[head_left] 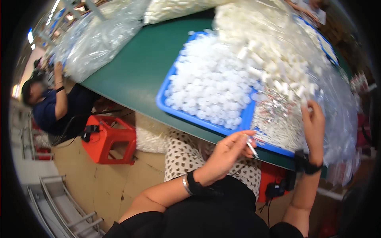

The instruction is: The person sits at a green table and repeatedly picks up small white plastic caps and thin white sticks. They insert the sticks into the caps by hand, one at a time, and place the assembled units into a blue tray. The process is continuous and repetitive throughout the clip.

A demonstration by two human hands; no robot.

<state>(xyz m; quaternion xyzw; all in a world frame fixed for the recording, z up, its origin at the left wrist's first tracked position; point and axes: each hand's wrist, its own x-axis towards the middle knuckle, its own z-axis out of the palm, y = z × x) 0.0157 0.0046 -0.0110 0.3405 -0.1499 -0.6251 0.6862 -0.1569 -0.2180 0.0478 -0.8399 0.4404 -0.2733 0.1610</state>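
My left hand (pixel 229 154) is closed at the near edge of the table. Its thumb and fingers pinch a thin white rod-like part (pixel 252 150), which points down and to the right. My right hand (pixel 314 119) is raised on the right, over the edge of the heap of cream-white cylindrical pieces (pixel 274 67). Between its fingertips is a small whitish cylindrical piece (pixel 304 100), blurred. Beneath and between the hands, a blue tray (pixel 222 127) holds round translucent white caps (pixel 210 79) in one part and small thin white and metallic parts (pixel 278 119) in the other.
A green table (pixel 131 67) carries the tray. Clear plastic bags lie at its far left (pixel 103 47) and along the right side (pixel 337 107). A red stool (pixel 109 139) stands on the floor at left, near a seated person (pixel 51 99). Another person's arm shows at the far right.
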